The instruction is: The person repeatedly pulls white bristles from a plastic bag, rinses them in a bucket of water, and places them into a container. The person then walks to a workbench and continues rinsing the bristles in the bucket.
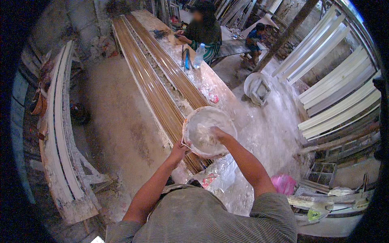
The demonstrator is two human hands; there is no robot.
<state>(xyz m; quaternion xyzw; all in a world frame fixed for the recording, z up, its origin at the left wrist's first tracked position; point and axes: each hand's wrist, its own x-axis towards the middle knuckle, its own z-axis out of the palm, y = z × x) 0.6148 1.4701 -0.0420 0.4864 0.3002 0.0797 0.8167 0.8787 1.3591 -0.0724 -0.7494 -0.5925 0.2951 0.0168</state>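
A round white bucket (pixel 186 127) stands over the near end of the long brown mouldings (pixel 156 87) on the workbench. My left hand (pixel 178 150) grips its near-left rim, by the thin wire handle. My right hand (pixel 218 133) reaches down inside, its fingers sunk in or hidden by a pale, wet-looking mix (pixel 204 135). Whether those fingers are closed cannot be made out. Clear plastic sheeting (pixel 221 172) lies beside the bucket, close to my body.
A clear bottle (pixel 199 55) stands farther along the bench, where another person (pixel 204 30) sits. A second person (pixel 255 40) is farther back. Pale strips lie on a rack (pixel 60 121) at left; more pale lengths (pixel 340 97) line the right. A white bucket (pixel 255 87) sits on the floor.
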